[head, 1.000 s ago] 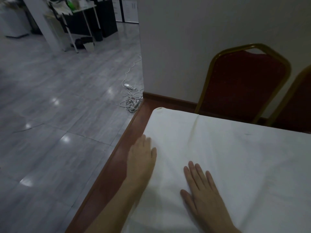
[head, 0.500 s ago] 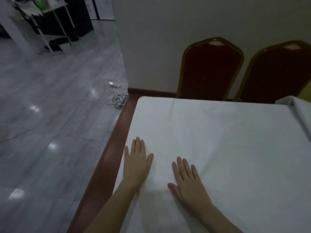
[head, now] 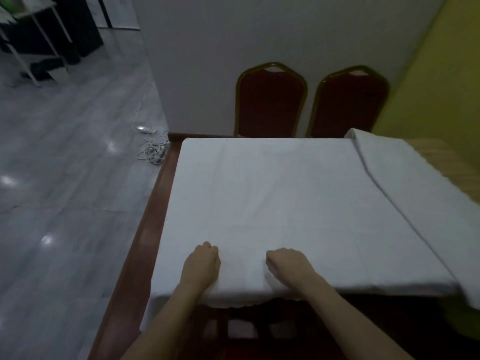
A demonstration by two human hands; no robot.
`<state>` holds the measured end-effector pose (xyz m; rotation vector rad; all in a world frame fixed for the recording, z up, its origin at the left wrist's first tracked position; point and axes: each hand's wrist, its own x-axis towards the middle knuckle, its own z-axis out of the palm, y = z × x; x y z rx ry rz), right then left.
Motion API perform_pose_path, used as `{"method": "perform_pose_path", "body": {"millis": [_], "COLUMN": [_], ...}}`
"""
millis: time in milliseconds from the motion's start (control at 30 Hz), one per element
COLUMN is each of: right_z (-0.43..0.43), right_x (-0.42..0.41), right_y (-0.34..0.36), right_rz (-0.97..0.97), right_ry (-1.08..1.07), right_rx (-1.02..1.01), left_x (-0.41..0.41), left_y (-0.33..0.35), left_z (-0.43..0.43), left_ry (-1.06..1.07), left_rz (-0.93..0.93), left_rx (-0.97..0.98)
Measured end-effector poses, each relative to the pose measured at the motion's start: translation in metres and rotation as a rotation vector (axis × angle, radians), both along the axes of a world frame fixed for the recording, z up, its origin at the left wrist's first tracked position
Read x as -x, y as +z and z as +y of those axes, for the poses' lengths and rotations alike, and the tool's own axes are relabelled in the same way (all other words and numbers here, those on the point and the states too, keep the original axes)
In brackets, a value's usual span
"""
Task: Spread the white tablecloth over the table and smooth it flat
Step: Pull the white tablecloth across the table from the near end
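The white tablecloth [head: 285,198] lies spread over the table and hangs a little over the near edge and the left side. Faint crease lines run across it. My left hand [head: 202,263] rests on the cloth near the front edge, left of centre, with its fingers curled into a fist. My right hand [head: 288,263] rests a hand's width to its right, fingers curled under as well. I see no fold of cloth pinched in either hand. The tabletop itself is hidden under the cloth.
A second white cloth [head: 415,193] overlaps the right edge, over a striped yellow surface [head: 446,162]. Two red chairs [head: 270,105] [head: 348,105] stand against the far wall. A chair [head: 241,331] is tucked under the near edge. Cables [head: 153,149] lie on the floor at left.
Both hands have slid back toward the near edge of the cloth, and their flat, spread fingers have curled into fists. The view has pulled back and turned right, showing the whole table.
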<state>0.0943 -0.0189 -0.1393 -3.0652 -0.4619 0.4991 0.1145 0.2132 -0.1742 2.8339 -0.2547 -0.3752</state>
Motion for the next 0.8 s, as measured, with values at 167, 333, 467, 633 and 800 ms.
{"method": "perform_pose_path", "body": {"millis": [167, 333, 467, 633, 800], "right_z": [-0.075, -0.17, -0.267, -0.396, -0.497], "right_x": [0.008, 0.059, 0.111, 0.183, 0.247], "right_y": [0.049, 0.093, 0.122, 0.147, 0.144], "right_rz": [-0.065, -0.06, -0.154, -0.202, -0.176], "right_ry": [-0.173, -0.349, -0.448, -0.585, -0.676], "right_rx": [-0.008, -0.058, -0.013, -0.033, -0.11], "left_x": [-0.025, -0.017, 0.014, 0.067, 0.11], "left_y": [0.073, 0.135, 0.157, 0.162, 0.15], "left_z": [-0.061, -0.173, -0.284, -0.416, -0.52], "left_ry": [-0.271, -0.355, -0.46, -0.584, -0.638], "left_rz": [0.118, 0.028, -0.057, 0.001, 0.049], "left_rx": [0.098, 0.127, 0.086, -0.045, -0.083]}}
